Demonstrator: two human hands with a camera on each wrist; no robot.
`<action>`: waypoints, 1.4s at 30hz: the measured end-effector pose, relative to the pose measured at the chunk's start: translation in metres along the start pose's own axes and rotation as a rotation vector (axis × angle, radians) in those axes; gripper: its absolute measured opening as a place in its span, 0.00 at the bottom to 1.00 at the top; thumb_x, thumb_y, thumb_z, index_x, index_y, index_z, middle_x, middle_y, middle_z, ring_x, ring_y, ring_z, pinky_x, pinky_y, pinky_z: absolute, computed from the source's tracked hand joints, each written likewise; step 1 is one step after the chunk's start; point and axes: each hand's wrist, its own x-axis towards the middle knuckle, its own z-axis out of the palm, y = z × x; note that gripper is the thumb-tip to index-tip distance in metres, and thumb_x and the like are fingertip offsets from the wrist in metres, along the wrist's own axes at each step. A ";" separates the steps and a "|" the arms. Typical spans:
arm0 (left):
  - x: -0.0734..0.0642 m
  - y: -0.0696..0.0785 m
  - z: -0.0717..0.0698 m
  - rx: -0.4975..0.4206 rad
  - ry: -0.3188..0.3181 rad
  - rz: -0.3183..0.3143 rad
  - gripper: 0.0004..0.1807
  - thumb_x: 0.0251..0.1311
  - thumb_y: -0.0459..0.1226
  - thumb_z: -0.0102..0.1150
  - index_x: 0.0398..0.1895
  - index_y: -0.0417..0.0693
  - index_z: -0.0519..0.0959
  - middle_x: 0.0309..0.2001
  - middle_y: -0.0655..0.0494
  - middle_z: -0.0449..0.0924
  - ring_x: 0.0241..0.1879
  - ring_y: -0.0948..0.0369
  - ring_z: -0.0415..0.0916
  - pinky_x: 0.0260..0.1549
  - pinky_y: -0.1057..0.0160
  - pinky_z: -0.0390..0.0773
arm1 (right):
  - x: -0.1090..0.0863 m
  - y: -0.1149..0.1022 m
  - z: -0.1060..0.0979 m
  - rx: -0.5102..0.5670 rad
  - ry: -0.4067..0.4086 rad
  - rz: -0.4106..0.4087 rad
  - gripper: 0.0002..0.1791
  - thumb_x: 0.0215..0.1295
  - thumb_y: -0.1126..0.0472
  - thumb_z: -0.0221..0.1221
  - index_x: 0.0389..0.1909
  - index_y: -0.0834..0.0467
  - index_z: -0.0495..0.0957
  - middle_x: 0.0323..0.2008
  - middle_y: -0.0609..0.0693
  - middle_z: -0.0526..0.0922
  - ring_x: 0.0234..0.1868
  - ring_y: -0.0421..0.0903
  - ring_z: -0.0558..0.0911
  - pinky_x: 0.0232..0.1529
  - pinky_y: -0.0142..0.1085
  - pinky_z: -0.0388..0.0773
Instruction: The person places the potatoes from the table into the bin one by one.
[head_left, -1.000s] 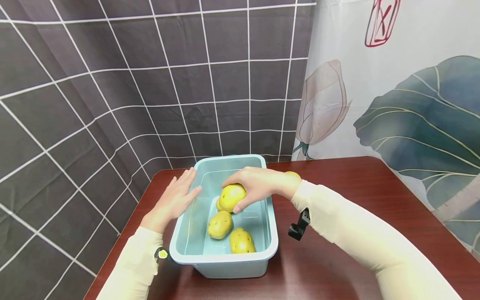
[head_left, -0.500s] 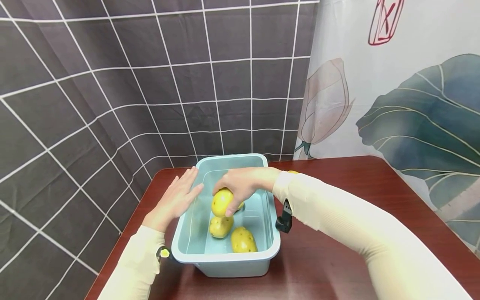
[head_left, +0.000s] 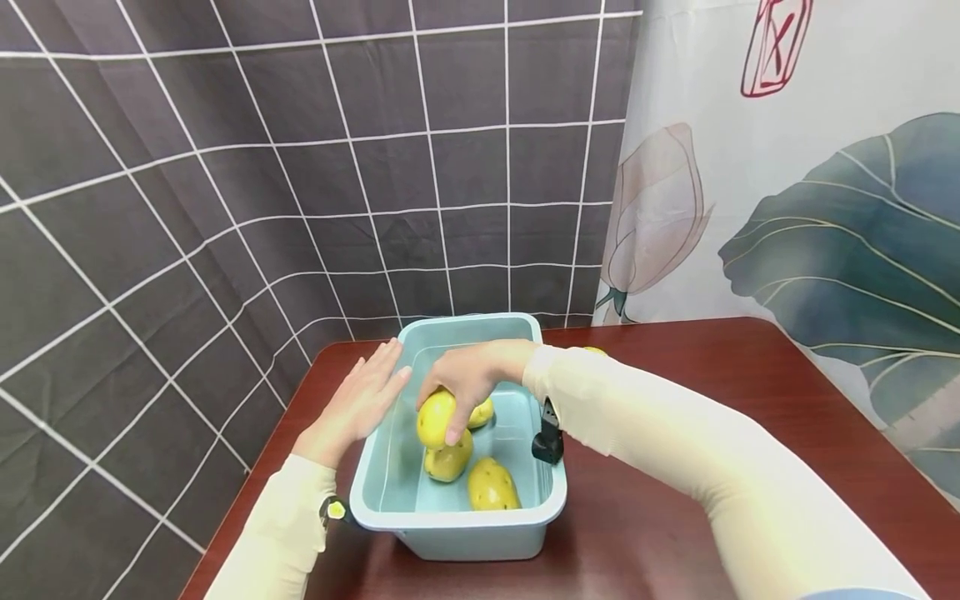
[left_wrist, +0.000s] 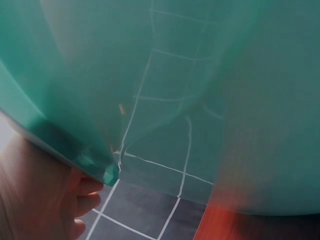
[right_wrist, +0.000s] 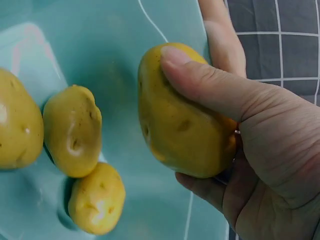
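Note:
A light blue plastic bin (head_left: 457, 522) stands on the table. Inside it, my right hand (head_left: 474, 371) grips a yellow potato (head_left: 432, 422), thumb on one side and fingers on the other, as the right wrist view shows. That potato is held above the bin's floor, toward the left wall. Lying on the floor are three more potatoes: one at the near end (head_left: 492, 485), one in the middle (head_left: 453, 460), one farther back (head_left: 482, 414). My left hand (head_left: 358, 405) rests on the left rim with its fingers straight; the left wrist view shows this hand (left_wrist: 45, 195) against the bin's wall.
A yellow thing (head_left: 595, 350) peeks out behind my right sleeve on the dark red table (head_left: 675, 508). Behind and left of the table hangs a grey cloth (head_left: 285, 208) with white grid lines. A white cloth with flower and leaf prints (head_left: 847, 242) hangs at the right.
My right hand has carried the potato left and a little toward me inside the bin, uncovering the potato farther back. The left hand has stayed on the rim.

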 end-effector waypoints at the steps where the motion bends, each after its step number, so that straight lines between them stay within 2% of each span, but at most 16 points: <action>1: 0.000 0.000 0.000 -0.001 -0.001 -0.002 0.36 0.74 0.55 0.30 0.75 0.41 0.51 0.75 0.46 0.48 0.74 0.48 0.40 0.69 0.41 0.41 | 0.002 0.001 0.001 0.001 -0.009 -0.006 0.32 0.47 0.38 0.71 0.54 0.44 0.80 0.39 0.30 0.81 0.40 0.34 0.78 0.45 0.28 0.73; 9: -0.001 0.000 0.001 0.001 0.009 0.009 0.35 0.74 0.55 0.29 0.75 0.41 0.52 0.75 0.47 0.48 0.74 0.48 0.41 0.69 0.41 0.42 | 0.020 0.006 0.013 0.026 -0.042 -0.026 0.29 0.46 0.40 0.72 0.51 0.43 0.80 0.38 0.31 0.81 0.40 0.34 0.77 0.45 0.28 0.73; 16: -0.001 0.000 0.002 -0.001 0.005 0.007 0.35 0.74 0.55 0.29 0.75 0.41 0.51 0.75 0.47 0.47 0.74 0.48 0.41 0.69 0.41 0.43 | 0.025 0.004 0.026 0.033 -0.077 0.040 0.34 0.45 0.41 0.73 0.56 0.45 0.79 0.40 0.33 0.80 0.42 0.35 0.76 0.47 0.28 0.73; 19: 0.000 0.001 0.000 0.001 0.008 0.012 0.35 0.74 0.54 0.29 0.75 0.40 0.51 0.75 0.46 0.47 0.74 0.48 0.41 0.69 0.41 0.44 | 0.026 0.004 0.027 0.027 -0.080 0.069 0.34 0.46 0.43 0.73 0.58 0.47 0.78 0.45 0.35 0.81 0.46 0.36 0.77 0.51 0.29 0.73; 24: 0.000 0.002 0.000 -0.015 0.010 0.011 0.36 0.74 0.55 0.29 0.75 0.40 0.52 0.75 0.46 0.47 0.74 0.48 0.41 0.69 0.41 0.44 | 0.026 0.004 0.028 0.095 -0.079 0.121 0.35 0.49 0.49 0.73 0.60 0.51 0.76 0.55 0.42 0.79 0.56 0.44 0.78 0.56 0.33 0.72; 35: -0.001 -0.001 0.005 -0.020 0.009 0.002 0.36 0.74 0.55 0.30 0.75 0.41 0.51 0.75 0.47 0.47 0.74 0.49 0.41 0.69 0.41 0.44 | 0.025 0.006 0.029 0.090 -0.066 0.150 0.31 0.52 0.48 0.71 0.59 0.50 0.77 0.53 0.43 0.80 0.54 0.46 0.80 0.55 0.35 0.74; 42: -0.001 0.000 0.003 -0.024 0.016 0.001 0.36 0.74 0.55 0.31 0.75 0.41 0.51 0.75 0.47 0.47 0.74 0.49 0.41 0.69 0.42 0.44 | 0.020 0.007 0.026 0.074 -0.090 0.176 0.28 0.53 0.49 0.71 0.55 0.52 0.80 0.50 0.44 0.82 0.46 0.39 0.81 0.52 0.33 0.75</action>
